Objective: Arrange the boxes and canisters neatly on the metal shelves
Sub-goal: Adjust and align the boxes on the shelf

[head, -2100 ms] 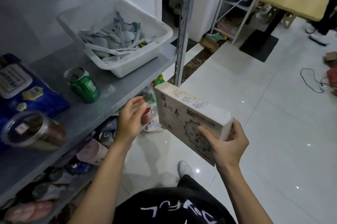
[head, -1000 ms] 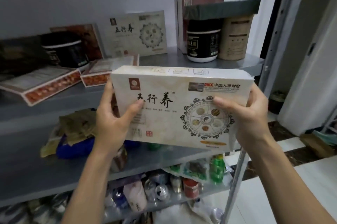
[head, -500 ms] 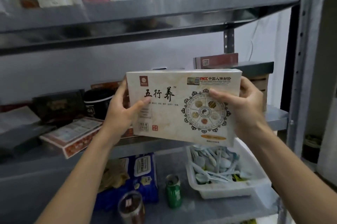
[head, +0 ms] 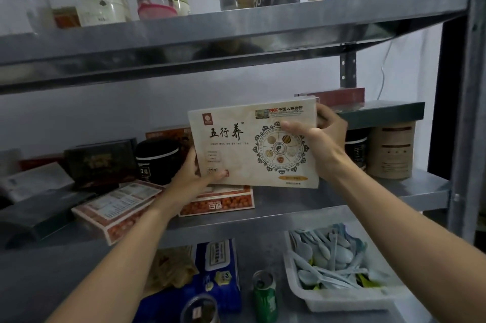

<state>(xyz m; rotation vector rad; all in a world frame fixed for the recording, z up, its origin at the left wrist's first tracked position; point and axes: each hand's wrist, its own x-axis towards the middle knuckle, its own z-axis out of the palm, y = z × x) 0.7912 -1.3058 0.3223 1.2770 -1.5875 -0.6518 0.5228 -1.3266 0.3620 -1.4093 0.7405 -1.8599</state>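
I hold a flat cream box (head: 242,154) with black characters and a round emblem upright over the middle metal shelf (head: 342,196). My left hand (head: 192,178) grips its lower left corner, thumb on the front. My right hand (head: 320,138) grips its upper right edge. Behind the box stand a black canister (head: 156,162) on the left and a black jar (head: 355,150) and a tan canister (head: 390,151) on the right. Two flat orange-patterned boxes (head: 121,209) (head: 218,203) lie under and left of the held box.
A dark box (head: 100,162) leans at the back left. The upper shelf (head: 236,30) carries bottles, jars and boxes. On the lower shelf sit a white bin of spoons (head: 339,299), a green can (head: 264,296) and a blue packet (head: 221,270). The shelf's upright post (head: 470,112) stands at right.
I have lifted the cream box from near the floor up to the middle shelf and pushed it further in. My left hand slid down to its lower corner.
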